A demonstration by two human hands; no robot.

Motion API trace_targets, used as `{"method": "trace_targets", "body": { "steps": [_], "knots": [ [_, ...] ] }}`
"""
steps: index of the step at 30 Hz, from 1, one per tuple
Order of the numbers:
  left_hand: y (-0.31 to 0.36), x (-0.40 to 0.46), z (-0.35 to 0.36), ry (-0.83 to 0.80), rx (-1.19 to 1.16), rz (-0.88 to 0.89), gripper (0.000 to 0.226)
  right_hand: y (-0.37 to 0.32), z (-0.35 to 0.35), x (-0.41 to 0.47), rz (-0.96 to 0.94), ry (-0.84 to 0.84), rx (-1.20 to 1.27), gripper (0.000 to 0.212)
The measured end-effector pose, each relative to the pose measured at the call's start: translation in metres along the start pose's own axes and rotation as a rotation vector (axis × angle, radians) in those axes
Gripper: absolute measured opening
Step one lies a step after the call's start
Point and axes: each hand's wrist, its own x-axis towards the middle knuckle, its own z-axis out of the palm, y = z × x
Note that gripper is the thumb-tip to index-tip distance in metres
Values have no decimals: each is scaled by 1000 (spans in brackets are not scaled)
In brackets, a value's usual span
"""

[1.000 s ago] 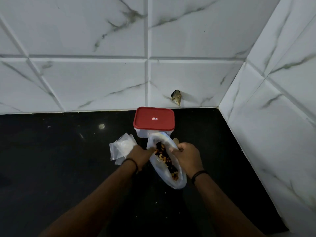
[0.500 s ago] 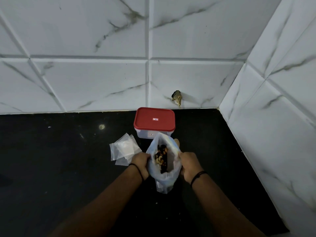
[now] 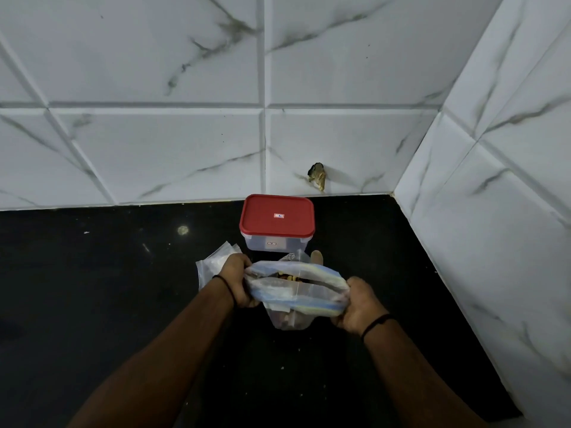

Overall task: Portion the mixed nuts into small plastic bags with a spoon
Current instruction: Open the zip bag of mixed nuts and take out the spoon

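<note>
From the head view, the left hand (image 3: 236, 278) and right hand (image 3: 360, 305) each grip an end of the nut bag (image 3: 295, 293), whose mouth, rounder half a second ago, is now stretched wide and flat, ready for scooping. The small bags (image 3: 213, 264) lie just left; any spoon is unclear.

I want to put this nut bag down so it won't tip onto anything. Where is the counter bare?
Bare black counter stretches left of the small clear bags, and right of the red-lidded clear box up to the tiled side wall. It is crowded between both hands, where the zip bag of nuts nears the box.
</note>
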Motion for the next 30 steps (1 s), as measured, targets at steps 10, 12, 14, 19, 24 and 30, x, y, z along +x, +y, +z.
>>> {"method": "trace_targets", "body": {
  "steps": [10,12,14,19,24,30],
  "knots": [
    [8,23,0,22,256,63,27,2,-20,16,-242,163,-1056,32],
    [7,32,-1,-14,318,82,37,4,-16,20,-513,182,-1251,29],
    [8,38,-1,-14,365,101,35,4,-6,17,-712,147,-1202,25],
    [15,33,5,-15,458,180,15,-3,19,13,-779,-159,-1229,44],
    [23,18,18,-36,509,350,22,-7,25,17,-798,-74,-1257,35],
    [-1,15,0,441,1143,694,61,-9,25,14,-782,68,-1242,27]
  ]
}}
